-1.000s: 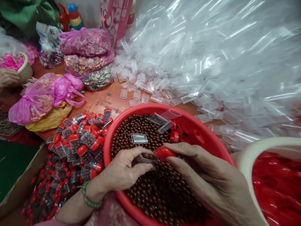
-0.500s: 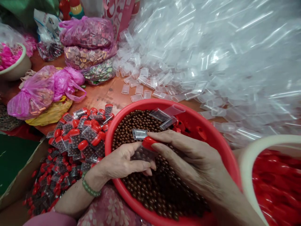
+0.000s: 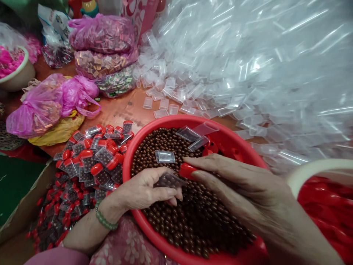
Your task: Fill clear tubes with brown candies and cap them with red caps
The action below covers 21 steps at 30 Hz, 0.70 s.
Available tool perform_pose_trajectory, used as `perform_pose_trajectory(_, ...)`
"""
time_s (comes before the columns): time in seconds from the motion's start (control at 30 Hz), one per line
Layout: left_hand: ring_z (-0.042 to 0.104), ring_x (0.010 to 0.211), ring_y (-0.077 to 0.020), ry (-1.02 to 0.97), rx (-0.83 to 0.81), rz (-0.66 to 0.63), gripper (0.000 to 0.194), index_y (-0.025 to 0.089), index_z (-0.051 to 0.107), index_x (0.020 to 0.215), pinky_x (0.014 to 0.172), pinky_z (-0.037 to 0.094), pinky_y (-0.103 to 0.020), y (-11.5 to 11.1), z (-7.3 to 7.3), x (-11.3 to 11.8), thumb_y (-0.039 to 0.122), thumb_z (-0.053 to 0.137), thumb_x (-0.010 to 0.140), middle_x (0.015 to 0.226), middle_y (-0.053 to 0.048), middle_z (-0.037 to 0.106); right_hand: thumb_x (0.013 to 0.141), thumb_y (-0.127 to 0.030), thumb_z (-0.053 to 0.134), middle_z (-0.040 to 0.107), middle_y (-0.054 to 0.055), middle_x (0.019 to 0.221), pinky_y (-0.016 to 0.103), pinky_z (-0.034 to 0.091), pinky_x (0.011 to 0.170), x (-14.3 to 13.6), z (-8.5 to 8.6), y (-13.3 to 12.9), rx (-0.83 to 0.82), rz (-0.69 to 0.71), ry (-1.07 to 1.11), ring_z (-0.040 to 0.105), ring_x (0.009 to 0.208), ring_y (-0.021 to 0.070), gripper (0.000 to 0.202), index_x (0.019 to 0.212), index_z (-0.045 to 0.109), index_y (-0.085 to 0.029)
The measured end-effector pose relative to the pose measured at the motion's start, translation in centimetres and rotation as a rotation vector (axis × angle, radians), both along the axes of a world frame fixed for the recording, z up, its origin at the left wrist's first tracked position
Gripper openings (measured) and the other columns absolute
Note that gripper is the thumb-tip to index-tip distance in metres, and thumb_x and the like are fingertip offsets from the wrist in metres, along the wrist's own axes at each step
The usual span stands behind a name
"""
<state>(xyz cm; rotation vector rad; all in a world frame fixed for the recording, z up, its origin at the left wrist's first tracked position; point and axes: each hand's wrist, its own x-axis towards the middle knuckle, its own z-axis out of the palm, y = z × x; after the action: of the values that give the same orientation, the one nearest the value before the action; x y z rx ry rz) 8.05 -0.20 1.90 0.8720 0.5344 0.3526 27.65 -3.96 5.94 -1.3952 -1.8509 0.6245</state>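
My left hand (image 3: 151, 187) is closed round a small clear plastic case (image 3: 171, 180) with dark brown balls showing inside it. Between the thumb and fingertips of my right hand (image 3: 234, 187) is a red cap (image 3: 188, 170), just right of the case's end, with a small gap between them. Both hands are over a red basin (image 3: 127, 162) full of shiny brown balls (image 3: 176, 228). On the balls, beyond my left hand, lies a clear empty case (image 3: 164, 156). More clear cases (image 3: 197, 133) and several red caps (image 3: 211, 146) rest at the basin's far side.
Left of the basin is a heap of filled, red-capped cases (image 3: 96, 158), spilling into a cardboard box (image 3: 24, 209). A large pile of clear cases (image 3: 234, 62) covers the back right. At right stands a white tub (image 3: 293, 180) of red caps. Pink bags (image 3: 103, 35) sit at the back left.
My right hand has moved right and slightly down with the red cap, which was against the filled case and is now apart from it. My left hand has barely moved.
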Motion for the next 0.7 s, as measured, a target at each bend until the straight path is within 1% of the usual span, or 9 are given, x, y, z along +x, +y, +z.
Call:
perform_pose_trajectory(0.1, 0.057, 0.068, -0.0089, 0.001, 0.000, 0.018, 0.043, 0.013, 0.060, 0.087, 0.072, 0.047, -0.025, 0.0, -0.1, 0.0, 0.052, 0.075, 0.076, 0.080, -0.002, 0.061, 0.093, -0.023, 0.059, 0.075, 0.002, 0.089, 0.024, 0.059, 0.064, -0.3, -0.2, 0.4, 0.029, 0.058, -0.024, 0.071, 0.072, 0.0152, 0.018, 0.107, 0.071, -0.026)
perform_pose_trajectory(0.27, 0.058, 0.070, -0.0097, -0.038, -0.043, 0.066, 0.042, 0.013, 0.060, 0.098, 0.070, 0.046, -0.024, -0.1, -0.3, 0.0, 0.046, 0.076, 0.078, 0.083, -0.003, 0.062, 0.094, -0.029, 0.058, 0.076, -0.002, 0.093, 0.026, 0.061, 0.066, 1.3, 0.5, -0.2, 0.023, 0.063, -0.092, 0.073, 0.077, 0.0176, 0.020, 0.109, 0.070, -0.035)
perform_pose_trajectory(0.37, 0.058, 0.071, -0.0103, -0.020, -0.030, 0.071, 0.040, 0.014, 0.060, 0.098, 0.071, 0.045, -0.025, -0.1, -0.2, 0.0, 0.045, 0.075, 0.079, 0.083, -0.002, 0.062, 0.094, -0.031, 0.058, 0.076, -0.003, 0.094, 0.026, 0.062, 0.067, 1.8, 0.7, -0.5, -0.005, 0.021, -0.086, 0.074, 0.080, 0.0185, 0.019, 0.109, 0.069, -0.037)
perform_pose_trajectory(0.43, 0.057, 0.070, -0.0105, 0.005, -0.004, 0.057, 0.038, 0.014, 0.060, 0.097, 0.071, 0.045, -0.026, 0.0, 0.0, 0.0, 0.044, 0.074, 0.079, 0.082, -0.002, 0.062, 0.094, -0.030, 0.059, 0.076, -0.003, 0.094, 0.026, 0.061, 0.067, 1.5, 0.5, -0.4, -0.019, -0.027, -0.058, 0.073, 0.079, 0.0181, 0.020, 0.109, 0.069, -0.037)
perform_pose_trajectory(0.47, 0.057, 0.070, -0.0105, 0.018, 0.008, 0.048, 0.036, 0.014, 0.060, 0.096, 0.071, 0.045, -0.026, 0.0, 0.1, 0.0, 0.043, 0.074, 0.079, 0.081, -0.002, 0.062, 0.093, -0.029, 0.059, 0.076, -0.003, 0.094, 0.026, 0.061, 0.067, 1.2, 0.4, -0.3, -0.020, -0.028, -0.047, 0.073, 0.078, 0.0177, 0.020, 0.109, 0.069, -0.036)
perform_pose_trajectory(0.6, 0.057, 0.071, -0.0102, 0.077, 0.037, 0.041, 0.028, 0.015, 0.059, 0.092, 0.071, 0.045, -0.025, 0.1, 0.4, 0.0, 0.037, 0.072, 0.080, 0.082, -0.002, 0.061, 0.094, -0.026, 0.057, 0.075, 0.001, 0.091, 0.026, 0.060, 0.064, 0.2, 0.0, 0.4, 0.018, 0.068, -0.088, 0.072, 0.075, 0.0171, 0.020, 0.109, 0.070, -0.030)
perform_pose_trajectory(0.7, 0.055, 0.069, -0.0101, 0.093, 0.076, 0.014, 0.015, 0.015, 0.058, 0.088, 0.071, 0.045, -0.024, 0.0, 0.4, 0.1, 0.027, 0.064, 0.083, 0.079, -0.002, 0.060, 0.098, -0.027, 0.050, 0.075, 0.002, 0.092, 0.025, 0.059, 0.061, 0.6, 0.3, 0.5, 0.015, 0.158, -0.182, 0.073, 0.075, 0.0174, 0.023, 0.108, 0.070, -0.029)
